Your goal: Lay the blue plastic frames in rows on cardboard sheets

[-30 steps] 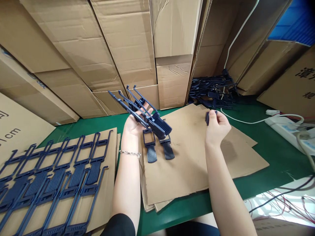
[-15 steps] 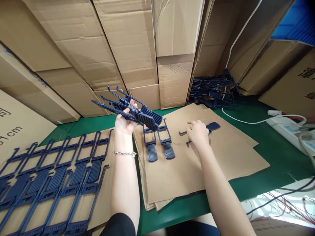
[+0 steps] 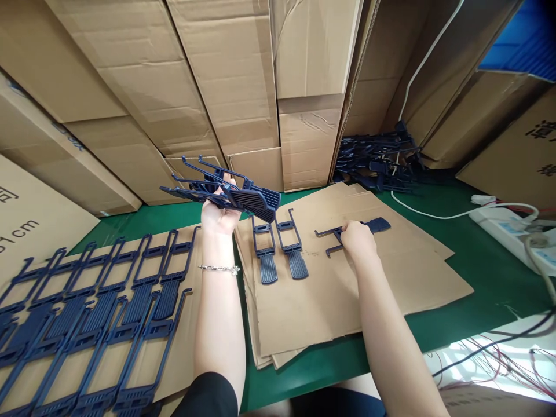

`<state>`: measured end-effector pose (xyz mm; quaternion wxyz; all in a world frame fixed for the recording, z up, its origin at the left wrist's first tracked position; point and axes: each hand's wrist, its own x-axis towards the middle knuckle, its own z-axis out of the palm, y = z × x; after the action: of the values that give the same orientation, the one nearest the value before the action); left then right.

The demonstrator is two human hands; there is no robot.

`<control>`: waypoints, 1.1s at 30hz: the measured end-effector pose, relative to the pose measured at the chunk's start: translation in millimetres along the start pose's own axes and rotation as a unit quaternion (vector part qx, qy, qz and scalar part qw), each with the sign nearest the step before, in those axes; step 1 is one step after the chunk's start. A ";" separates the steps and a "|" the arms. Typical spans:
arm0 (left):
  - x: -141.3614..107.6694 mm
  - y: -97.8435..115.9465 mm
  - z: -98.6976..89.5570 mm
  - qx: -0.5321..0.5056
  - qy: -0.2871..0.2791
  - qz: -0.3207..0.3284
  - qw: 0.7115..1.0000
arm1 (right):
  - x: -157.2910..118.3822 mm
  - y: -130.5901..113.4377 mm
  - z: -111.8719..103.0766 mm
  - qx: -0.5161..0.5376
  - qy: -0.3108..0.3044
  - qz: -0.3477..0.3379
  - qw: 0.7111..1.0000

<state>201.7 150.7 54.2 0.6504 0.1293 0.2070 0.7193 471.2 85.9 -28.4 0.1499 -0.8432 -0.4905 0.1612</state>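
My left hand (image 3: 220, 214) is raised above the bench, closed around several dark blue plastic brackets (image 3: 254, 200) with hooked arms and ribbed paddle ends. My right hand (image 3: 359, 238) is over a single dark blue bracket (image 3: 379, 225) lying on the cardboard sheet (image 3: 330, 301), its fingers curled onto the middle of it. The hooked arms of that bracket point left and its paddle points right. Between my hands, two upright-facing brackets (image 3: 297, 263) lie side by side on the same cardboard, ribbed paddles toward me.
Rows of like brackets (image 3: 143, 310) cover cardboard at the left. A heap of brackets (image 3: 373, 159) sits in an open carton at the back right. Cardboard boxes (image 3: 243, 75) wall the back of the green bench (image 3: 490, 243). A white power strip (image 3: 506, 231) and cables lie at the right.
My right hand has lowered and its fingers have closed onto the lone bracket. My left hand, with its brackets, has shifted slightly left.
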 end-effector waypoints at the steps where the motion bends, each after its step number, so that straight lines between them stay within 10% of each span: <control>1: 0.8 0.4 0.0 -0.004 0.003 0.000 1.000 | 1.0 0.3 0.9 0.004 0.005 0.002 1.000; 14: -0.7 -2.3 2.1 0.009 -0.001 -0.006 1.000 | -1.1 -10.6 6.0 0.039 0.110 -0.057 0.992; 20: 2.1 -1.7 0.8 0.016 0.008 0.003 1.000 | -9.0 -7.7 2.8 -0.034 0.024 -0.014 0.999; 33: 4.5 -2.4 -2.6 0.038 0.009 -0.010 0.999 | -20.2 -24.6 14.8 0.020 -0.057 -0.162 0.985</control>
<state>202.1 155.0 50.4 0.6502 0.1456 0.2413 0.7056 436.4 81.3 -29.1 0.1629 -0.7391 -0.6247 0.1924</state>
